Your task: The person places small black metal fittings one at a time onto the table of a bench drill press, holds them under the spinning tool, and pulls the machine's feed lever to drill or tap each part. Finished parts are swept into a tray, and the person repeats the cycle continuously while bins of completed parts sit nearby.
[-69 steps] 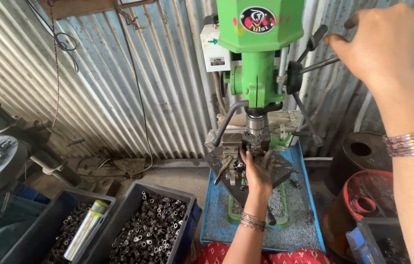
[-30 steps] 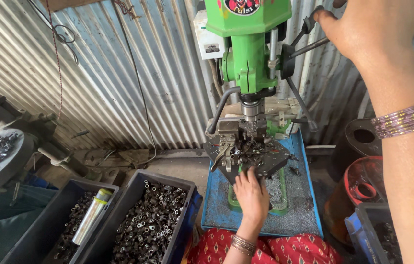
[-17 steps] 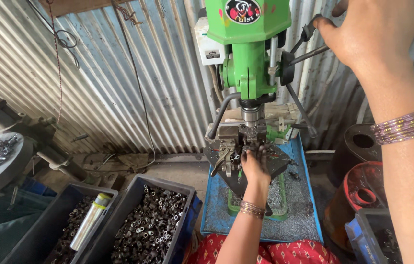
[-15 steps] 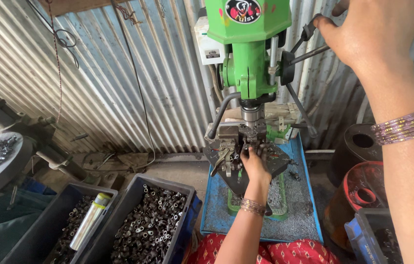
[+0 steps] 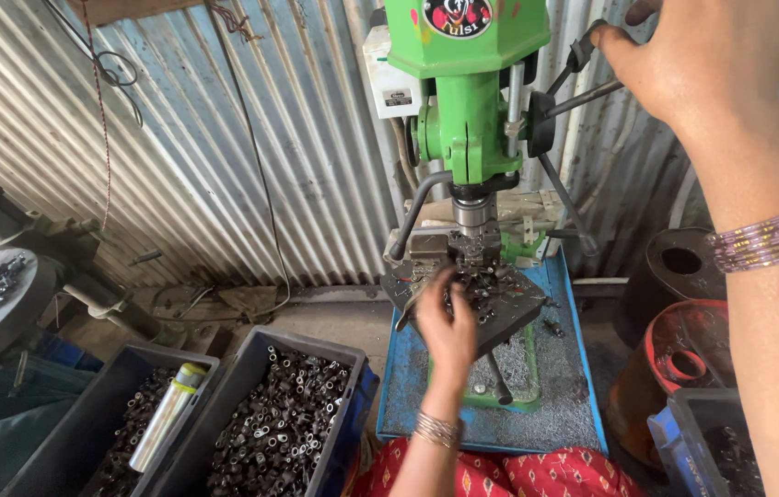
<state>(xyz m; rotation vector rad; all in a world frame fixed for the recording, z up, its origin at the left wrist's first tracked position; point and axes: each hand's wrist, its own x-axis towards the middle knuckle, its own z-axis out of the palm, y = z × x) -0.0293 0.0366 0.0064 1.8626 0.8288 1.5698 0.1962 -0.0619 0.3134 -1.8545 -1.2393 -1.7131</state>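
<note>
Left hand (image 5: 447,324): reaches onto the round work plate (image 5: 509,308) of the green drill press (image 5: 465,101), fingers curled among the small metal parts (image 5: 482,276) under the spindle (whether it grips one, I cannot tell).
Right hand (image 5: 703,57): raised high, clenched on the feed lever (image 5: 583,92) at the machine's side.
Blue base (image 5: 399,368): carries the press, dusted with grit.
Dark bin (image 5: 284,428): lower left, full of small metal pieces.
Next bin (image 5: 95,433): beside it, holding a spray can (image 5: 167,416).
</note>
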